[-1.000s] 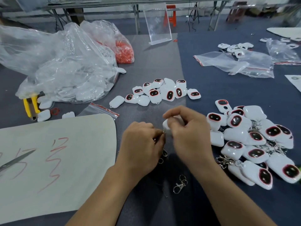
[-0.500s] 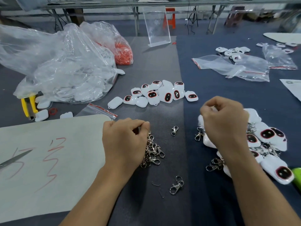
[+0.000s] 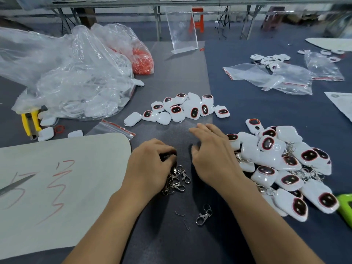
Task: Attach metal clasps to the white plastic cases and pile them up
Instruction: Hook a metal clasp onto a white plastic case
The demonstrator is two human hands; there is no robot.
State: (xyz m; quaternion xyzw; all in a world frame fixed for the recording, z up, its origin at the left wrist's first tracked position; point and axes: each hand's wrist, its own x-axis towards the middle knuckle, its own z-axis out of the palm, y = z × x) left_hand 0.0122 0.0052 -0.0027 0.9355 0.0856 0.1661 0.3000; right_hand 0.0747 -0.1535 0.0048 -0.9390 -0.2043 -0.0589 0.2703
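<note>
Risk, tangling: The bunch of metal clasps (image 3: pixel 176 180) is seen interlocked beneath the left hand (image 3: pixel 148 168). If one clasp is drawn out, others are judged likely to be dragged along and spilled on the bench (image 3: pixel 181 73).

Risk, sliding: The finished pile (image 3: pixel 285 168), with clasps fitted, is heaped loosely just beside the right hand (image 3: pixel 211 155). A careless sweep of that wrist is judged enough to topple the cases or scatter them.

Risk, mixing: The unclasped cases (image 3: pixel 186 109) are grouped near the finished pile, beyond both hands. A case set down between the two groups could be counted as done.

Risk, strays: One loose clasp (image 3: pixel 203 216) and two bent wire pieces (image 3: pixel 180 213) are found between the forearms, where they may be swept off or overlooked.

Fingers, left: The fingers (image 3: pixel 163 149) are curled tightly round the top of the bunch, which is gripped and hangs to the bench.

Fingers, right: The fingers (image 3: pixel 198 130) are loosely spread and nearly straight, and nothing is held. Whether the bench is touched cannot be told.

Stock: Further white cases are noted in a clear plastic bag (image 3: pixel 76 82) at the far left.

Step, judged: No case is in hand; a fresh one is judged due to be fetched from the unclasped group.
</note>
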